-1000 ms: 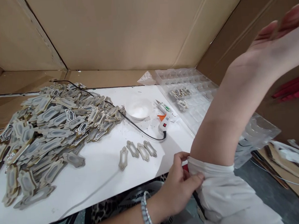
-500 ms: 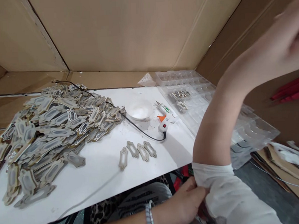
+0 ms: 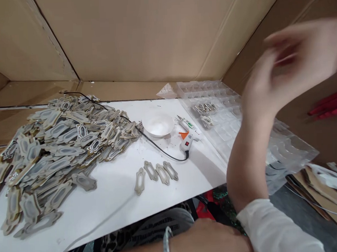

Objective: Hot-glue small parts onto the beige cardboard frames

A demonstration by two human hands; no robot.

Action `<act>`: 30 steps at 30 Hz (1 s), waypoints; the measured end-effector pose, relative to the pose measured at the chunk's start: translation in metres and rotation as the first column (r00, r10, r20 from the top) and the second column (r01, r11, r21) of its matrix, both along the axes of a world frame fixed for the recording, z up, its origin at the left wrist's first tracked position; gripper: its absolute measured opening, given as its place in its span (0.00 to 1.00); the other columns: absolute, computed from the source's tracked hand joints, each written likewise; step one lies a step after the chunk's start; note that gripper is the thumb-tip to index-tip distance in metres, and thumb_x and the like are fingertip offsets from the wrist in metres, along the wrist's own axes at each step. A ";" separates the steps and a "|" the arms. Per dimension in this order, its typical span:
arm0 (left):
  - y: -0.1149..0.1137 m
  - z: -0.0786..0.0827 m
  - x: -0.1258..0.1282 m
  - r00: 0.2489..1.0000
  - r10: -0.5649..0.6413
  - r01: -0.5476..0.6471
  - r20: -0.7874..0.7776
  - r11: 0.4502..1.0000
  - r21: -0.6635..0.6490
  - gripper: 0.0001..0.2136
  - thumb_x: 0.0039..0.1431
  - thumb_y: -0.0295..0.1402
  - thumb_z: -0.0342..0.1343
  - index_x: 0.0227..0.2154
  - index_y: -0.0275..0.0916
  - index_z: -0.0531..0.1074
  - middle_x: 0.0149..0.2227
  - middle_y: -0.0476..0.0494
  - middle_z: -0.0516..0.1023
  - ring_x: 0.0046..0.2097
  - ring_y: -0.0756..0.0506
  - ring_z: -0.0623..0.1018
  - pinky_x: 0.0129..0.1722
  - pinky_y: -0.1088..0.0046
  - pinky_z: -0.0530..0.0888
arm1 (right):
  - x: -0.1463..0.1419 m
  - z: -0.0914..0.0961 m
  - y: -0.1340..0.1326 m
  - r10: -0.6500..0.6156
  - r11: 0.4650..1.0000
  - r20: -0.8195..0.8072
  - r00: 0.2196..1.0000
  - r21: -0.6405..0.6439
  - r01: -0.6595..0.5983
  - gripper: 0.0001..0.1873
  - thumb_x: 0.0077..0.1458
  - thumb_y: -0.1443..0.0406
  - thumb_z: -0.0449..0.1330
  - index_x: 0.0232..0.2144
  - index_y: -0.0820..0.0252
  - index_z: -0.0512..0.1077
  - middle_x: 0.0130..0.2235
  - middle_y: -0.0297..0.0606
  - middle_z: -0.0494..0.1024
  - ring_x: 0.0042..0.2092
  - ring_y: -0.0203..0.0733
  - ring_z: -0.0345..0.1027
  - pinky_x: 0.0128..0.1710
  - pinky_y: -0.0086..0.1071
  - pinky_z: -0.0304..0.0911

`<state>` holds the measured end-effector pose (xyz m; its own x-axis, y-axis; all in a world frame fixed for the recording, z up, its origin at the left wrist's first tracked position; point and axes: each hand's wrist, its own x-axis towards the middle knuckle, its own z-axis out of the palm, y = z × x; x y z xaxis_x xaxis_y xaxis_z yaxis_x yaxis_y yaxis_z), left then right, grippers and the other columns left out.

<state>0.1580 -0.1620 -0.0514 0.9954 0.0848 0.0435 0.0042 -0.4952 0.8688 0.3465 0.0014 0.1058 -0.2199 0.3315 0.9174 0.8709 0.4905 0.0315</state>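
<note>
My right hand [image 3: 300,59] is raised at the upper right, smeared by motion, its fingers curved inward; nothing in it can be made out. Below it, the forearm rises from a white sleeve [image 3: 281,229] bunched near the elbow. My left hand [image 3: 211,238], with a bracelet [image 3: 166,242] at the wrist, reaches across at the bottom to that sleeve, its fingers hidden. On the white tabletop [image 3: 110,204] before me lie several small ornate frame-shaped pieces [image 3: 163,174]. Behind them rests a white glue gun [image 3: 187,142] with an orange trigger.
A large heap of similar frame pieces [image 3: 59,146] covers the left side. A white bowl [image 3: 158,124] stands mid-table. A black cord [image 3: 161,149] runs from the glue gun across the heap. Clear compartment trays [image 3: 227,119] line the right, some holding small metal parts [image 3: 205,108]. Cardboard walls [image 3: 141,37] enclose the back.
My right hand has come lower and further into view, with the wrist bent. My left hand, earlier pinching the white sleeve, has shifted down and right, its fingers now out of sight.
</note>
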 end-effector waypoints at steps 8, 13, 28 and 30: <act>0.018 0.013 -0.037 0.970 0.121 -0.224 0.210 0.777 0.589 0.08 0.63 0.39 0.55 0.36 0.41 0.67 0.32 0.52 0.79 0.26 0.47 0.76 0.22 0.67 0.62 | -0.068 -0.111 -0.045 -0.569 0.493 0.217 0.793 -0.682 0.540 0.11 0.61 0.58 0.57 0.39 0.61 0.70 0.24 0.37 0.75 0.26 0.47 0.71 0.24 0.33 0.54; 0.037 0.032 -0.051 0.966 0.136 -0.243 0.218 0.761 0.601 0.09 0.65 0.42 0.53 0.36 0.42 0.66 0.31 0.55 0.78 0.28 0.48 0.75 0.25 0.68 0.64 | -0.086 -0.124 -0.057 -0.664 0.062 0.337 0.668 -0.865 0.498 0.30 0.60 0.46 0.57 0.50 0.66 0.62 0.35 0.52 0.81 0.40 0.60 0.77 0.33 0.37 0.60; 0.049 0.052 -0.086 0.719 0.693 -0.646 0.061 0.698 -0.310 0.09 0.63 0.38 0.53 0.44 0.45 0.73 0.37 0.48 0.79 0.36 0.49 0.78 0.34 0.76 0.73 | -0.084 -0.136 -0.052 -0.773 0.509 -0.313 0.553 -0.825 0.245 0.22 0.46 0.54 0.58 0.33 0.51 0.47 0.24 0.25 0.64 0.27 0.45 0.65 0.29 0.35 0.56; 0.053 0.049 -0.084 0.616 0.787 -0.730 0.038 0.589 -0.347 0.11 0.64 0.40 0.51 0.44 0.44 0.72 0.39 0.46 0.79 0.37 0.48 0.76 0.37 0.74 0.73 | -0.088 -0.134 -0.054 -0.723 0.619 -0.428 0.542 -0.750 0.233 0.23 0.46 0.53 0.58 0.33 0.51 0.46 0.26 0.25 0.62 0.27 0.42 0.63 0.28 0.34 0.57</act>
<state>0.0740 -0.1091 -0.0020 0.5386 0.8411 0.0489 0.1074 -0.1262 0.9862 0.2581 -0.0527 -0.0282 0.6986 0.6459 0.3079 0.6118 -0.3161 -0.7251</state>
